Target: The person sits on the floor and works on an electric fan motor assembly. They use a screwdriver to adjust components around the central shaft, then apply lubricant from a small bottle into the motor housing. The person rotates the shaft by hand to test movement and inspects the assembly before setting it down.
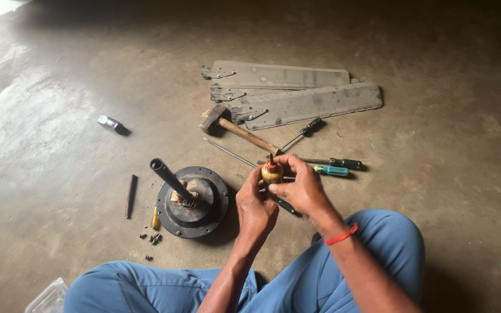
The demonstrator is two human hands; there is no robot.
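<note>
I sit cross-legged on a concrete floor in blue trousers. My left hand (255, 206) and my right hand (300, 185) both grip a small yellowish, rounded oil can (272, 173) with a red-tipped spout, held upright between the fingertips just above the floor. A red thread band circles my right wrist. To the left of my hands lies a dark round fan motor housing (195, 203) with a black rod (169, 178) sticking up from its middle.
Three grey fan blades (297, 95) lie stacked further off. A wooden-handled hammer (230, 126), several screwdrivers (334, 167), a thin metal rod (227, 152), a dark flat bar (130, 196), a small tube (111, 124) and loose bits (153, 237) lie around. A clear plastic container (47, 298) sits at bottom left.
</note>
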